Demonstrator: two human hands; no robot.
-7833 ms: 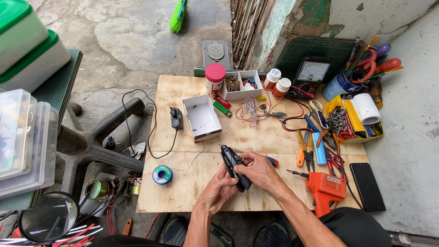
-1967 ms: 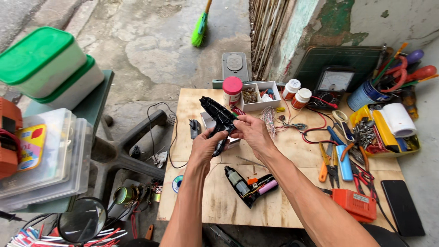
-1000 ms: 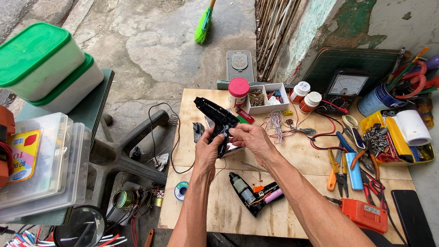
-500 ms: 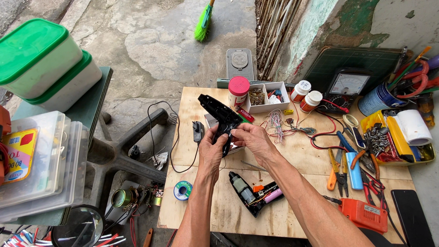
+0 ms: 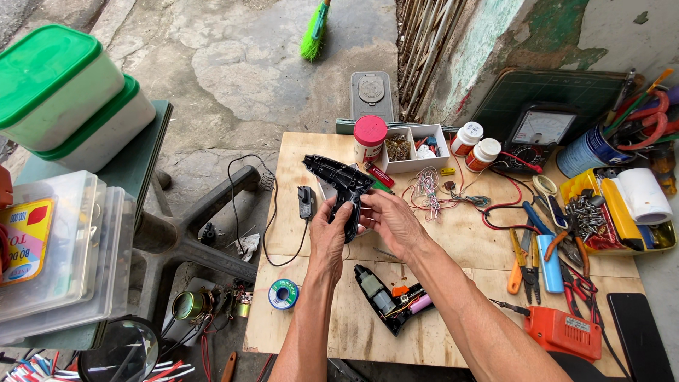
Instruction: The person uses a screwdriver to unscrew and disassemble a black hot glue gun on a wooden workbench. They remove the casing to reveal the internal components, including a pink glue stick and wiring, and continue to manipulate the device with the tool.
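Both my hands hold up a black pistol-shaped housing half above the plywood table.

My left hand point(image 5: 329, 230) and right hand point(image 5: 387, 219) both grasp the grip of the black housing shell point(image 5: 339, 185), raised over the plywood table point(image 5: 453, 247). The other housing half point(image 5: 391, 307), with motor and wires showing, lies on the table just below my hands. A solder spool point(image 5: 283, 293) sits near the left edge.

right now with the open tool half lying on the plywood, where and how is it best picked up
Take the open tool half by its two long outer edges near the wider handle end, coming straight down from above. It lies flat, open side up, with the motor and wires exposed inside, so pinching the rim likely keeps fingers off them. Both hands currently hold the black cover shell.
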